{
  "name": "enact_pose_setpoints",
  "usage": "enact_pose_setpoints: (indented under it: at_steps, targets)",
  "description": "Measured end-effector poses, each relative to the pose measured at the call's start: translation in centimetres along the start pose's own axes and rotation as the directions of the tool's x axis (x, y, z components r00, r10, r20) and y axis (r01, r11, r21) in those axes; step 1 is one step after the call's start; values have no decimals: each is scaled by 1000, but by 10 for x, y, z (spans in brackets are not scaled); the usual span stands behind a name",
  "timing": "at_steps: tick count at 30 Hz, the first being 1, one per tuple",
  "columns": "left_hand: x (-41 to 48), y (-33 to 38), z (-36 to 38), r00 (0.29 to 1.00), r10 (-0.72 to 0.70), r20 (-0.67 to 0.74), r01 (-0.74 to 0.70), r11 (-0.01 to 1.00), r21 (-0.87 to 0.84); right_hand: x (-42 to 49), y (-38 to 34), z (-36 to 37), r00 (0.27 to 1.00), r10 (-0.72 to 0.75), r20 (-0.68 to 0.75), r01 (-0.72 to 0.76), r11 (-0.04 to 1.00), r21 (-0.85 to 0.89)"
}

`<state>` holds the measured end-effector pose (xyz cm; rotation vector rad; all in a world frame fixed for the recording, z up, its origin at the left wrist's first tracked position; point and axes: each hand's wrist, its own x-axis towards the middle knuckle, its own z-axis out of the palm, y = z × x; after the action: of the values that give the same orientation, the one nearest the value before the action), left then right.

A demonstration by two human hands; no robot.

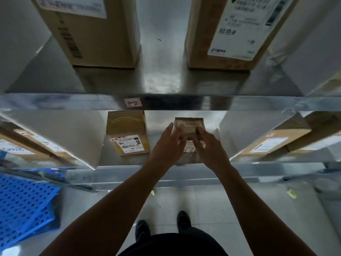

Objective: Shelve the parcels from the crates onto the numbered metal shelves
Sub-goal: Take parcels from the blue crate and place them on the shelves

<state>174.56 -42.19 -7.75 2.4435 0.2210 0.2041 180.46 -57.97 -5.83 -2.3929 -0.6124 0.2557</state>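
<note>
The left grip (pixel 169 143) and the right grip (pixel 208 146) clasp the small brown parcel (pixel 190 126) at its 9 and 3 o'clock, inside the lower metal shelf (pixel 276 168). A labelled carton (pixel 127 133) stands at its 9 o'clock.

A small brown parcel (pixel 190 126) is held between both hands over the lower shelf (pixel 258 169). The left hand (pixel 168 145) is curled at its left side, the right hand (pixel 210 146) at its right. A labelled carton (pixel 127 133) is seen just to the left, apart from the parcel. A handwritten tag (pixel 133 102) is stuck to the edge of the upper shelf (pixel 73 102), where two tall cartons (pixel 96 34) are stood well apart. A blue perforated crate (pixel 24 204) is seen at lower left.
</note>
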Motion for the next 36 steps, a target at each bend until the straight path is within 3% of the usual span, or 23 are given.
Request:
enact_pose_setpoints:
  at_steps: [3, 6, 10, 12, 15, 19, 25, 30, 36]
  targets:
    - [3, -4, 4, 998, -63, 12, 63, 997, -39, 0, 9, 5, 999, -37, 2, 37, 999, -6]
    - [-1, 0, -2, 996, -78, -47, 80, 996, 50, 4, 15, 3, 998, -58, 38, 58, 998, 23]
    - [-10, -4, -38, 951, -46, -307, 115, 971, 210, 11, 18, 0, 995, -83, 60, 84, 996, -27]
    - [-9, -16, -61, 922, -113, -371, 237, 921, 310, 17, 14, 0, 995, -90, 53, 92, 995, -44]
    - [-8, -35, -83, 900, -293, -323, 399, 851, 341, 29, 4, 6, 987, -136, 86, 145, 983, -111]
    - [-15, -45, -85, 932, -212, -295, 329, 838, 436, 38, -2, 17, 974, -188, 130, 215, 944, -251]
    - [-17, -49, -89, 948, -145, -284, 266, 851, 453, 36, -4, 21, 980, -170, 100, 190, 951, -243]
    - [-20, -48, -89, 948, -154, -277, 270, 852, 449, 30, -5, 23, 986, -155, 66, 166, 958, -233]
    - [-27, -39, -87, 933, -191, -304, 305, 869, 391, 31, -3, 17, 971, -197, 133, 227, 934, -277]
